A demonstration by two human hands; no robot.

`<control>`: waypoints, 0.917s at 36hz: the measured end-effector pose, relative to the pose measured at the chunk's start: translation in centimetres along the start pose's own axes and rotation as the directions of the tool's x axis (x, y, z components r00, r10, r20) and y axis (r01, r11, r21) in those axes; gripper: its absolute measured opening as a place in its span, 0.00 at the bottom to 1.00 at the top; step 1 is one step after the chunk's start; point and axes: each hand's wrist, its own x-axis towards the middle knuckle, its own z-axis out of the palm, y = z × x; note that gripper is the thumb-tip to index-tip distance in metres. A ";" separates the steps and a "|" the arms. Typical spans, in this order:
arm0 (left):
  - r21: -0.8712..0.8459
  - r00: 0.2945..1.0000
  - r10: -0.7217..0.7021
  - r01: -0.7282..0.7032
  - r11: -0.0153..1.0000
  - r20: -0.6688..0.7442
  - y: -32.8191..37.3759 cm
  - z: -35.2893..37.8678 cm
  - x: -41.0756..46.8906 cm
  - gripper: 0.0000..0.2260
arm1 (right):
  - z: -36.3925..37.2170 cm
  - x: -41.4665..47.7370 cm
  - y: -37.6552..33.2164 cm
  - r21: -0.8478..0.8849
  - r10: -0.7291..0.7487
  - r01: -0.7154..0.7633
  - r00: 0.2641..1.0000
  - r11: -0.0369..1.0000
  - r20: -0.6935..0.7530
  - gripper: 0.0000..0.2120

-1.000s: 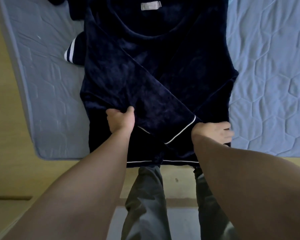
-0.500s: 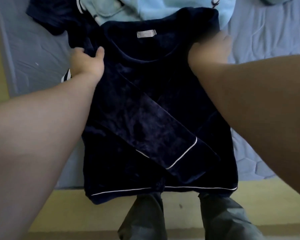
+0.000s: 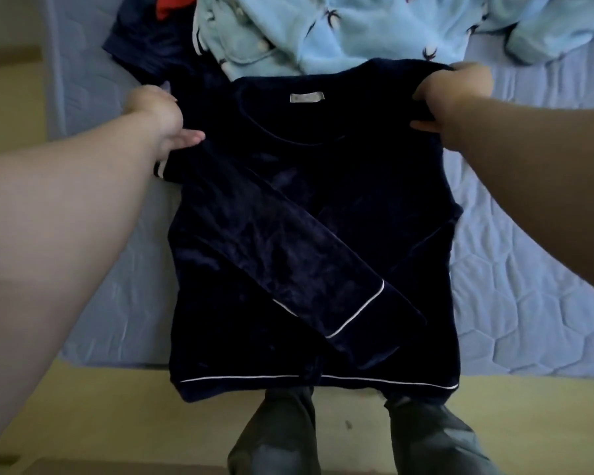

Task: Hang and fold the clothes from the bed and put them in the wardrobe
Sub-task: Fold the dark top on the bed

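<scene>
On the bed [image 3: 528, 286], in the head view, a navy velvet top [image 3: 309, 241] lies flat with its hem hanging just over the near edge of the mattress. Its sleeves are already crossed over the front, one cuff with white piping [image 3: 354, 317] lying slantwise on top. The left hand [image 3: 158, 114] rests at the top's left shoulder, thumb pressed onto the cloth; whether the fingers grip it cannot be told. The right hand [image 3: 450, 97] is closed on the right shoulder, pinching the fabric. Beyond the collar lies a pale blue fleece garment [image 3: 357, 25], touching the top's far edge, with another dark striped piece [image 3: 144, 46] beside it.

The step in hand appears to be folding this top. The next move likely calls for both shoulders to be lifted evenly and brought down toward the hem without disturbing the sleeves.
</scene>
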 end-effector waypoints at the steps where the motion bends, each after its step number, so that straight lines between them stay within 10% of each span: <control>1: -0.012 1.000 0.015 -0.015 1.000 0.025 -0.3 -0.6 -1.0 0.12 | -0.5 -0.6 0.3 -0.053 -0.027 0.027 1.000 0.998 -0.011 0.20; 8: -0.288 0.985 -0.149 0.167 0.943 0.082 -5.5 -5.5 -7.0 0.09 | -3.8 -7.9 6.3 -0.401 -0.148 0.118 0.988 0.908 -0.043 0.05; 15: -0.118 0.994 -0.109 0.110 0.987 0.015 -13.7 -7.7 -12.2 0.07 | -6.5 -15.6 12.9 -0.565 -0.213 0.218 0.974 0.796 0.075 0.05; 27: 0.441 0.999 -0.034 0.038 0.897 -0.016 -28.5 -11.3 -19.8 0.08 | -12.1 -23.0 23.6 -0.852 -0.152 0.493 0.869 0.178 0.471 0.14; 33: 0.533 0.999 -0.012 0.035 0.846 -0.047 -32.7 -11.3 -21.2 0.09 | -12.9 -24.4 26.5 -0.842 -0.038 0.538 0.843 0.047 0.537 0.15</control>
